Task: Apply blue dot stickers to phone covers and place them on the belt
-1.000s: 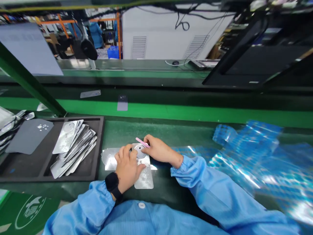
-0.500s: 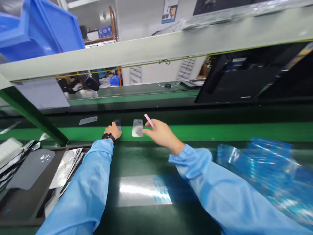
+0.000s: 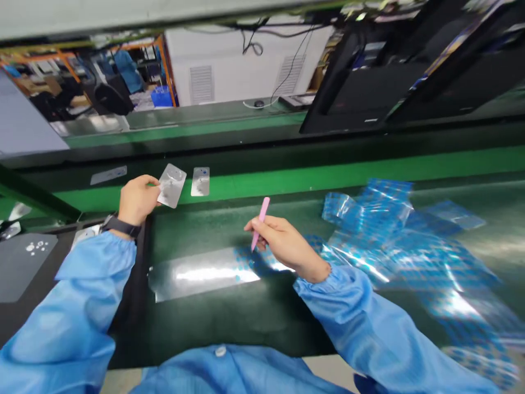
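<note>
My left hand (image 3: pixel 138 200) pinches the left edge of a silver phone back panel (image 3: pixel 172 187), which is tilted above the green strip of the bench. A second phone back panel (image 3: pixel 200 182) lies flat just right of it. In my right hand (image 3: pixel 283 241) are slim pink tweezers (image 3: pixel 261 221), their narrow tip pointing down at a clear film strip (image 3: pixel 192 276). Small blue round stickers show on the strip's right part, partly under that hand. Whether the tip touches the film, I cannot tell.
Crumpled blue-dotted film (image 3: pixel 389 235) is heaped on the right. At the left a dark tray (image 3: pixel 61 262) bears a grey panel (image 3: pixel 24 262). Another panel (image 3: pixel 109 175) lies farther back. Black monitors (image 3: pixel 389 87) stand behind the bench, and a dark green post (image 3: pixel 36 191) slants at the left.
My left hand has lifted a phone back panel off the green strip and moved left. My right hand has come nearer with the tweezers, over the film strip. The view has tipped downward.
</note>
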### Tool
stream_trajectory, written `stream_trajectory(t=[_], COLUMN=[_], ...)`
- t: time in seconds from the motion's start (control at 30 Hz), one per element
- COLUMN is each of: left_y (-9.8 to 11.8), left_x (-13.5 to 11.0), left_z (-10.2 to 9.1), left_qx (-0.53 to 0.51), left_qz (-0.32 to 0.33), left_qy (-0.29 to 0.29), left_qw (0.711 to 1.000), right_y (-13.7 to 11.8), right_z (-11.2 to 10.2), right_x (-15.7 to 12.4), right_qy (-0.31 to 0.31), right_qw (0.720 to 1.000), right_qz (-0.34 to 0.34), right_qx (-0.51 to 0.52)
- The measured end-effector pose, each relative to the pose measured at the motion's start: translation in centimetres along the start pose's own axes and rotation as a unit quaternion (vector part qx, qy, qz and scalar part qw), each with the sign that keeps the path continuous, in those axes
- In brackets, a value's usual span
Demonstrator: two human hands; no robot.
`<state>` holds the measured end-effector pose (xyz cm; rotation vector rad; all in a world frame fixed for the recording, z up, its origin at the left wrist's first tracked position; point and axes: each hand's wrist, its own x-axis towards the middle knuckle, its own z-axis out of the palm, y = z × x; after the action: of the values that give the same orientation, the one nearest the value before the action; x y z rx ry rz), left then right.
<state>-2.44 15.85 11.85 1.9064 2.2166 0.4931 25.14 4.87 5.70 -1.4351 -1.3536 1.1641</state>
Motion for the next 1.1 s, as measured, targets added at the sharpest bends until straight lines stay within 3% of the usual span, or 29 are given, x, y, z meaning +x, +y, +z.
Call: stream_trajectory(t=[0.1,0.2,0.3,0.37,0.53,0.63,0.73,0.9,1.1], left_y=[-1.4,-2.2,-3.0,-3.6,-4.3,-3.8,-2.9,-1.6,-1.8], left_x=[-7.4,-14.6,-19.1,-20.5,-20.5,-18.9,-16.8,-14.8,-15.1], left_z=[0.2,3.2,6.5,7.5,5.8,5.6,7.0,9.4,9.4], left_qx=[-0.116,-0.235,-0.324,-0.343,-0.218,-0.136,-0.103,-0.056,-0.055], left_qz=[0.004,-0.043,-0.095,-0.09,0.047,0.121,0.199,0.21,0.226], left_qy=[-0.024,-0.107,-0.173,-0.203,-0.211,-0.159,-0.101,-0.141,-0.178], left_qw=[0.993,0.965,0.925,0.913,0.952,0.97,0.969,0.966,0.956], right_y=[1.7,2.5,3.1,3.6,4.2,4.1,4.0,4.4,3.7], right_z=[1.1,1.7,2.1,2.3,2.7,2.8,2.9,3.0,2.8], right_x=[-0.5,-0.5,-0.4,-0.3,-0.1,0.0,0.1,0.2,-0.1], right_qy=[-0.077,-0.121,-0.132,-0.122,-0.107,-0.115,-0.127,-0.112,-0.121], right_qw=[0.993,0.987,0.984,0.985,0.986,0.985,0.983,0.985,0.982], right_qz=[0.085,0.103,0.12,0.125,0.123,0.121,0.121,0.121,0.142], right_qx=[0.011,0.014,0.008,-0.007,-0.035,-0.041,-0.05,-0.042,0.026])
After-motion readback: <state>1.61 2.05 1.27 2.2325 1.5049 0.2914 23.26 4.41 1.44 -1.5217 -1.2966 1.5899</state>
